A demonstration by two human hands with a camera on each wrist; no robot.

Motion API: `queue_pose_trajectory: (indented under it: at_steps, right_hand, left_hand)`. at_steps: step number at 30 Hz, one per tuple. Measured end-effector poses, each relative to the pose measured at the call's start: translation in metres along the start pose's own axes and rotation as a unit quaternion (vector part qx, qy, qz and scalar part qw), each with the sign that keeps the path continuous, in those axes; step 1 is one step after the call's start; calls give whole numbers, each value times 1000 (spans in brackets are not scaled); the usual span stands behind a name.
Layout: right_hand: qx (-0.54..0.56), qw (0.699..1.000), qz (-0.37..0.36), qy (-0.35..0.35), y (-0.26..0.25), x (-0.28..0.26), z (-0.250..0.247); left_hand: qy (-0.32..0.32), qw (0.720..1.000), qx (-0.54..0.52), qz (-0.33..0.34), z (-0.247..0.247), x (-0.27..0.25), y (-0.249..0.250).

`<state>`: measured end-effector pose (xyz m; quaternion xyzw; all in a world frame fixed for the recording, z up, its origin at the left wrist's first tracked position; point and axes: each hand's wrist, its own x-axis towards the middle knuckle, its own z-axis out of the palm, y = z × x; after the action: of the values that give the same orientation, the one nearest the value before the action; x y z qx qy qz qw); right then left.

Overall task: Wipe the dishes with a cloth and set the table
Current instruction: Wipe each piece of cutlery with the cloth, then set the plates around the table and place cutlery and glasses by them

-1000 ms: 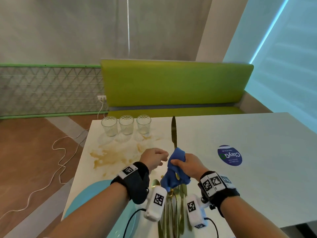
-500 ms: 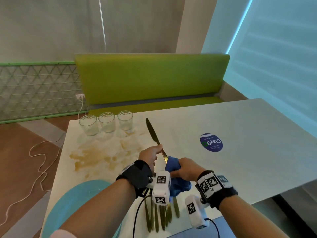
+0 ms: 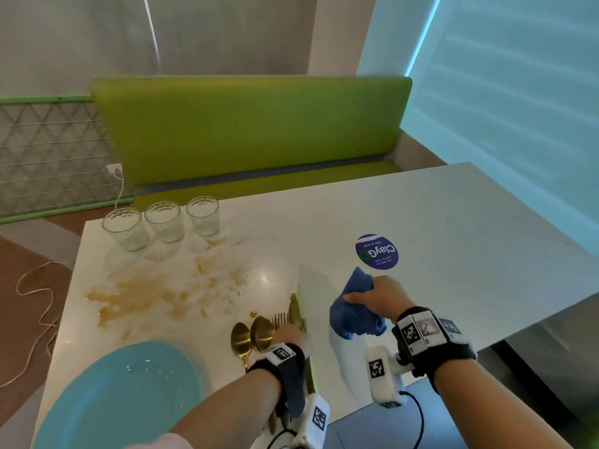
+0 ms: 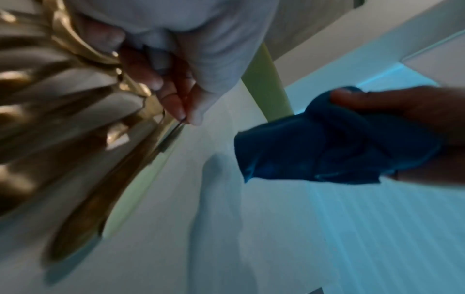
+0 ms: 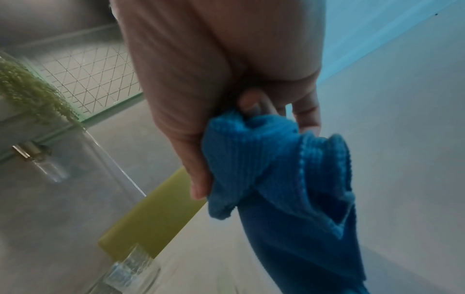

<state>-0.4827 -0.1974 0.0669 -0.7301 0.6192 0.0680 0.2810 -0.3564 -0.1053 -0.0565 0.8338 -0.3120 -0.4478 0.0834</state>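
My left hand (image 3: 290, 333) pinches a gold knife (image 3: 299, 306) low over the table, at the right end of a row of gold spoons (image 3: 256, 333) and forks (image 3: 280, 319). The left wrist view shows my fingertips (image 4: 176, 99) gripping the knife (image 4: 100, 199) beside the other gold cutlery (image 4: 37, 99). To the right, my right hand (image 3: 376, 296) grips a bunched blue cloth (image 3: 353, 315) above the table, apart from the knife. The cloth (image 5: 276, 169) hangs from my curled fingers (image 5: 198, 179). A light-blue plate (image 3: 120, 393) sits at the near left.
Three empty glasses (image 3: 165, 222) stand at the white table's (image 3: 453, 238) far left edge, with a brown spill (image 3: 155, 293) in front of them. A round purple sticker (image 3: 377, 252) lies near the middle. A green bench (image 3: 246, 131) is behind. The table's near edge runs just under my wrists.
The knife has left the cloth: my left hand lowered it from pointing up to beside the cutlery row. My right hand carried the cloth off to the right.
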Motion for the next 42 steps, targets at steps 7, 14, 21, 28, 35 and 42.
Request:
queue_pose_trajectory:
  at_steps: [7,14,21,28,35,42]
  right_hand:
    - [15,1000,0,-11,10,8,0]
    - [48,999,-23,-10,3,14,-2]
    - [338,940,-40,-7,-23,12,3]
    - [370,922,-65,-98,-86,-15,18]
    - [176,971,-82,-142,-126,-45,13]
    - [226,943,-240,-57,-173,-69,25]
  left_hand:
    - [54,992,113,26,5,-17,9]
    - [59,988,127,72,-5,-15,16]
    - [9,928,-296,225,-69,-38,39]
    - [52,920,-279,269,-111,-65,10]
    - [145,894,-284,314,-186,-93,-33]
    - [79,903,-182,381,-249,-123,-71]
